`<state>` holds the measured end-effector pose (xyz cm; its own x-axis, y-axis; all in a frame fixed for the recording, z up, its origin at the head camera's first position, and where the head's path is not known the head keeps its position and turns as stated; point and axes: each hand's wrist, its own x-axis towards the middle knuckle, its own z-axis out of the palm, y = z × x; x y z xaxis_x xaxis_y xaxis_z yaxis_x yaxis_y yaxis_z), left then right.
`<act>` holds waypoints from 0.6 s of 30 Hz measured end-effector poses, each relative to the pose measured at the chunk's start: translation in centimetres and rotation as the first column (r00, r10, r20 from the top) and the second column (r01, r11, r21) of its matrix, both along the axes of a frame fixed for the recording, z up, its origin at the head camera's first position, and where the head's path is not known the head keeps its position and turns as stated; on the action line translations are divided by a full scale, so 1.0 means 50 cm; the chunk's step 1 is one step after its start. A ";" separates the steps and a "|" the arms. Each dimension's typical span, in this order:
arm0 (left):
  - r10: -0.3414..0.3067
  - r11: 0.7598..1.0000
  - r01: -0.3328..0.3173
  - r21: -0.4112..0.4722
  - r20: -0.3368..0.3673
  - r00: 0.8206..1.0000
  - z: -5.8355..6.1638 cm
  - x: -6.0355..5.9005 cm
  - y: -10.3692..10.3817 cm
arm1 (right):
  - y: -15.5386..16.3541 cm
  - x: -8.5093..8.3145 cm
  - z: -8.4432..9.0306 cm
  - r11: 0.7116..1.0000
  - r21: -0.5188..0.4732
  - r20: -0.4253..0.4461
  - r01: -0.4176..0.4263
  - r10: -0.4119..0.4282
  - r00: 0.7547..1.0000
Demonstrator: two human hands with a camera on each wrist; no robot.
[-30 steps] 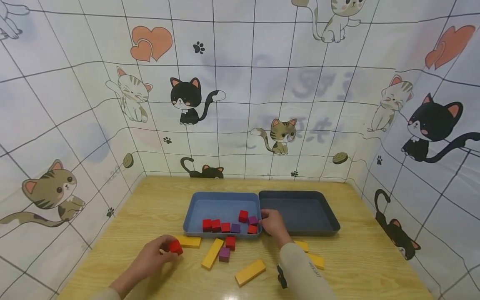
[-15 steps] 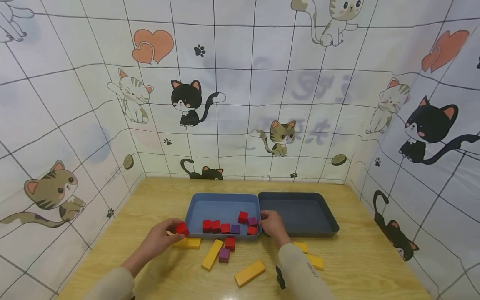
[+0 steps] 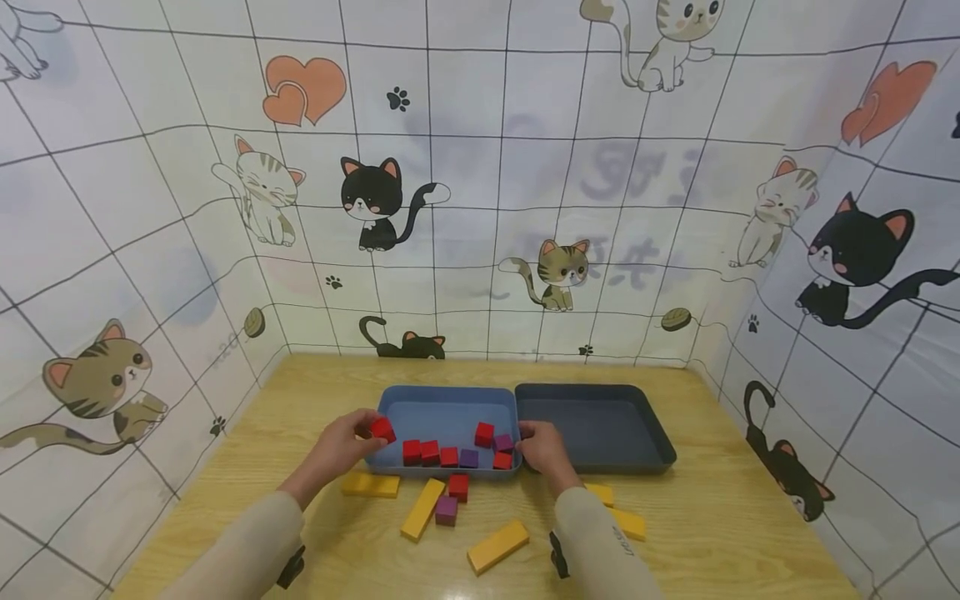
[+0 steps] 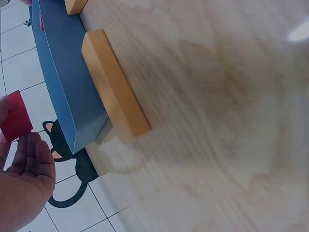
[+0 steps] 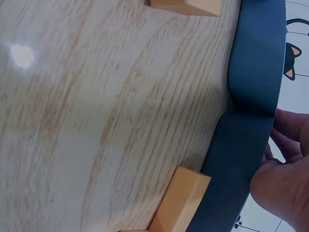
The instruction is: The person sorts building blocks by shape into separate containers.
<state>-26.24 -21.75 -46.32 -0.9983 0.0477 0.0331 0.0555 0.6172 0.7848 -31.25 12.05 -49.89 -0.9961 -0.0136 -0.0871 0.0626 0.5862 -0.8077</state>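
Observation:
My left hand (image 3: 365, 432) pinches a red cube (image 3: 383, 430) just above the left end of the light blue tray (image 3: 450, 390). The left wrist view shows that cube (image 4: 14, 116) at my fingertips (image 4: 34, 150), beside the tray's wall (image 4: 67, 92). Several red cubes and two purple ones lie along the tray's front. My right hand (image 3: 529, 435) grips the tray's right front corner, where it meets the dark tray (image 3: 592, 387). In the right wrist view my fingers (image 5: 289, 140) curl over the tray rim (image 5: 234, 164).
On the wooden table in front of the trays lie a red cube (image 3: 458, 486), a purple cube (image 3: 447, 509) and several yellow blocks (image 3: 423, 507) (image 3: 498, 546) (image 3: 369, 484) (image 3: 628, 523). The dark tray holds nothing. Cat-patterned walls close in three sides.
My left hand has lifted the red cube from the table at the front left and carried it up and right to the light blue tray's left end. The right hand has stayed put.

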 end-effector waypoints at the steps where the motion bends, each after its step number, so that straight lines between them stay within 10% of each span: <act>1: -0.001 1.000 0.001 0.002 0.005 1.000 0.000 -0.006 0.003 | 0.000 0.000 0.000 1.000 0.002 0.000 0.001 -0.001 1.000; 18: -0.008 1.000 0.008 0.001 0.029 1.000 0.006 -0.077 0.074 | 0.003 -0.002 -0.003 1.000 -0.014 -0.016 0.000 0.000 1.000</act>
